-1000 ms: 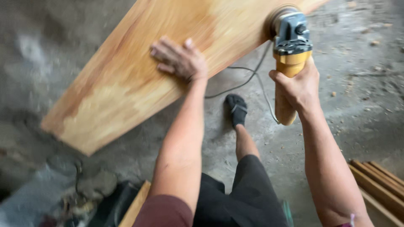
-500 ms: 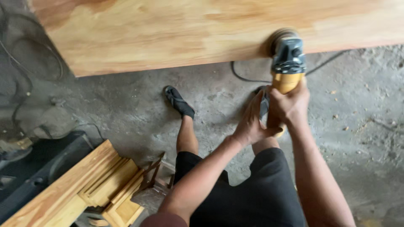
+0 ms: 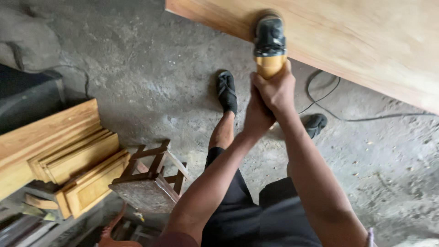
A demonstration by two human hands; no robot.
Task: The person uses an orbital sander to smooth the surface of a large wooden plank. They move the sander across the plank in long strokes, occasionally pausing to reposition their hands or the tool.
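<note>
Head view, yellow-black sander [image 3: 270,48], pale wood board [image 3: 366,36]

Rough grey concrete floor [image 3: 151,82] under the work

A black power cable [image 3: 329,112] loops across it at three o'clock; a small wooden stool [image 3: 148,176] stands at seven o'clock, with stacked wooden panels [image 3: 68,160] just beside at nine.

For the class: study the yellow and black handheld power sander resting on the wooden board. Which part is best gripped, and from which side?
Grip the yellow and black handheld power sander by its yellow barrel handle, coming from the rear end facing the person. The handle juts back off the wooden board, while the black head sits over the disc. Here the right hand and left hand wrap it together.
</note>
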